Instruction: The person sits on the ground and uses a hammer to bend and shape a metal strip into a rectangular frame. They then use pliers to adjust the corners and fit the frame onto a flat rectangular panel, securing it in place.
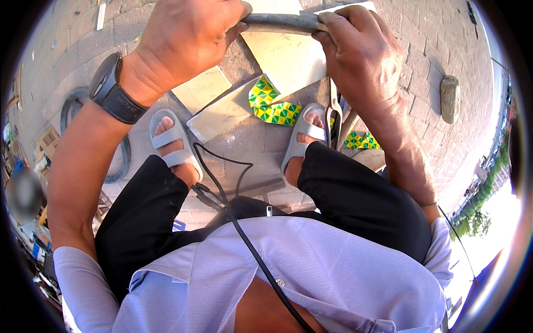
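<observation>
Both my hands grip a dark grey rubber tube (pixel 283 23) stretched level between them at the top of the view. My left hand (pixel 189 33) is closed around its left end, with a black watch (pixel 114 89) on that wrist. My right hand (pixel 361 47) pinches the tube's right end between thumb and fingers. Below the hands are my feet in grey sandals (pixel 172 139) on the paving.
Pale cardboard sheets (pixel 288 58) and green-and-yellow patterned wrappers (pixel 275 108) lie on the brick paving. Metal pliers or shears (pixel 335 114) stand near my right foot. A tyre (pixel 119 161) lies at left, a stone (pixel 449 97) at right. A black cable (pixel 233 183) hangs from my chest.
</observation>
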Action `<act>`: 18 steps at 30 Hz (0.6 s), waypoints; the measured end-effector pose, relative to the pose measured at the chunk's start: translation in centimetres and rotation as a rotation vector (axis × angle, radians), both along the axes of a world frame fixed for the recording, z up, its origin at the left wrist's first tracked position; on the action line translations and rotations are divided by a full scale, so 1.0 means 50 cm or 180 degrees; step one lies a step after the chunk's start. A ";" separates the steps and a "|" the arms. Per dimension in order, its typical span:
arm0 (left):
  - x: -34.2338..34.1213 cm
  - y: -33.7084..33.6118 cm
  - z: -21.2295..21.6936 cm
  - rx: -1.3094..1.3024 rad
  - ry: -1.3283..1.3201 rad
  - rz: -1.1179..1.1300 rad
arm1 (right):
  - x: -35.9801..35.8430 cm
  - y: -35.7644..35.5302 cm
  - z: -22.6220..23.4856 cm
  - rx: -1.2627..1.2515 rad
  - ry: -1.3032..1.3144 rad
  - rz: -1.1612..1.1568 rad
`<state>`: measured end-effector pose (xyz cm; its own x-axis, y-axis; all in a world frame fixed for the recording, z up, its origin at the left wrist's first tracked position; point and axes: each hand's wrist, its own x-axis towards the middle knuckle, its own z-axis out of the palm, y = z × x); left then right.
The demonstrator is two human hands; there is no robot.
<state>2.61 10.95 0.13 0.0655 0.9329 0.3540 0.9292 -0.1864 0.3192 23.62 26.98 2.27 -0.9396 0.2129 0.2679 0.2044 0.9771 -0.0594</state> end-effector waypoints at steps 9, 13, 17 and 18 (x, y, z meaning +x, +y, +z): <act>0.039 -0.030 0.004 -0.0182 -0.0048 -0.0016 | 0.021 0.023 -0.007 -0.0547 -0.0365 0.0347; 0.036 -0.027 0.006 -0.0103 0.0078 0.0031 | -0.008 0.023 0.036 -0.1027 -0.0834 0.0163; 0.044 -0.014 0.006 -0.0024 0.0161 0.0243 | -0.018 0.043 0.030 -0.0969 -0.0667 0.0252; 0.050 -0.006 0.000 0.0079 0.0102 0.0275 | -0.020 0.046 0.030 -0.0959 -0.0676 0.0200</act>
<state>5.13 10.65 0.12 -0.0031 0.9266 0.3760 0.9518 -0.1127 0.2854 22.64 29.26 3.78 -0.9813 0.1927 -0.0002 0.1833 0.9332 -0.3090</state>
